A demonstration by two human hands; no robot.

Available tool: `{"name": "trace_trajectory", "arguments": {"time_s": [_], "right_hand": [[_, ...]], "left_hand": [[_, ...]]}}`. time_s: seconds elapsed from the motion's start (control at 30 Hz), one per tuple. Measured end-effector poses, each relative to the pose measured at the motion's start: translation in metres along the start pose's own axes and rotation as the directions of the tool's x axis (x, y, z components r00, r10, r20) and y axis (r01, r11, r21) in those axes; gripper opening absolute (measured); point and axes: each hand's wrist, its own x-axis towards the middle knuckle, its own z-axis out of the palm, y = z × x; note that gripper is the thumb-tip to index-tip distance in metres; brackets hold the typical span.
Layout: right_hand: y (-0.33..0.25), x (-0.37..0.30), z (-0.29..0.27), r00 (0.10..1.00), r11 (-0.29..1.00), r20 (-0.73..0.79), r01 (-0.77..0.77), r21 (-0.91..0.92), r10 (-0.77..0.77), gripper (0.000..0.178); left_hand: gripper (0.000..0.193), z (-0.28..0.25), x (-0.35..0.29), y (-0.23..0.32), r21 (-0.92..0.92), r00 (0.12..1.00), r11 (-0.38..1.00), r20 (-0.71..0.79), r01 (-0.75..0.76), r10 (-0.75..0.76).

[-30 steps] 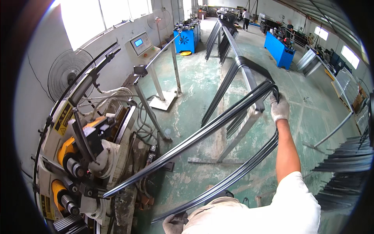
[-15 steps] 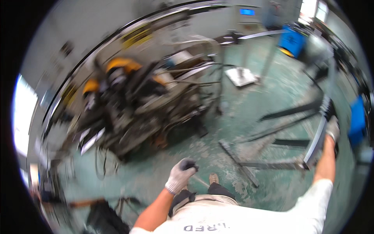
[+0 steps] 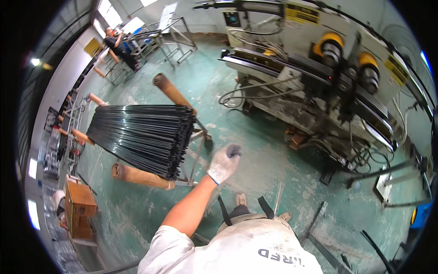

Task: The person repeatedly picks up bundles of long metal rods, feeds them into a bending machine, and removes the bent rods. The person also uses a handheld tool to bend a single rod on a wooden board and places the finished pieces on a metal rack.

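My left hand (image 3: 226, 162), in a white knitted glove with dark grey fingertips, is raised over the floor in front of me. Its fingers are curled in and nothing shows between them. Nearest to it lies a large stack of long black profiles (image 3: 141, 134), their cut ends toward the hand; hand and stack are apart. The stack rests on a metal stand (image 3: 197, 137) with brown wrapped rollers, one roller (image 3: 143, 177) jutting out at the near side. My right hand is out of view.
A machine (image 3: 315, 91) with yellow-and-black cylinders and hanging cables stands at the right. Dark metal bars (image 3: 326, 249) of a low frame lie lower right. A wooden cabinet (image 3: 80, 203) stands at the left. Far left, another person (image 3: 119, 48) stands by metal work tables (image 3: 159, 36).
My view has swung left, bringing in the stack of black profiles and moving the machine rightward. My right hand, earlier at the metal frame on the right, has left the view. My left hand stays curled.
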Motion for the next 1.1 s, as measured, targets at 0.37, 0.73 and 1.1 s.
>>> {"name": "trace_trajectory", "arguments": {"time_s": [0.37, 0.73, 1.1], "right_hand": [[-0.416, -0.18, 0.039, 0.654, 0.652, 0.106, 0.698, 0.296, -0.749, 0.046], [-0.695, -0.693, 0.142, -0.36, -0.211, 0.339, 0.89, 0.404, -0.869, 0.058], [-0.784, -0.947, 0.29, -0.472, -0.54, 0.513, 0.841, 0.018, -0.717, 0.065]], "left_hand": [[0.03, -0.42, -0.033, -0.065, 0.528, 0.71, 0.762, -0.692, 0.374, 0.132], [0.02, -0.483, -0.067, -0.117, 0.458, 0.544, 0.491, -0.838, 0.741, -0.039], [0.018, -0.492, -0.046, -0.116, 0.388, 0.449, 0.356, -0.887, 0.85, -0.106]]}}
